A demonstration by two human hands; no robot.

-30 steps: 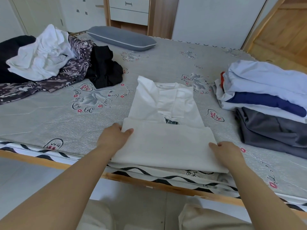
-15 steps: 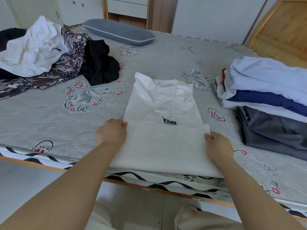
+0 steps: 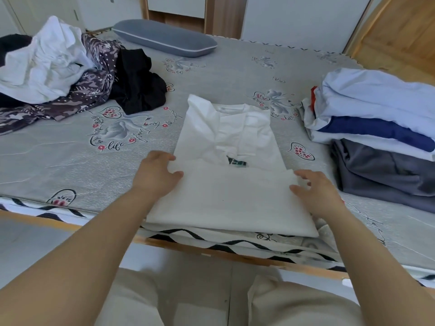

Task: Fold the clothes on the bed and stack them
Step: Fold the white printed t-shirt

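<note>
Fingers [image 3: 173, 158] of your left hand [image 3: 155, 175] pinch the white cotton shirt [image 3: 226, 189] fold's corner; right hand's [image 3: 317, 191] hover spread. Lift unevenly and that fold skews.

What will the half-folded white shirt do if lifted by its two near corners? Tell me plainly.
The white shirt is thin cloth, so it will likely sag in the middle. Its folded-up lower flap lies loose on top and will probably fall open unless pinched with the layer beneath. It looks light; the left hand and right hand should lift it easily.
</note>
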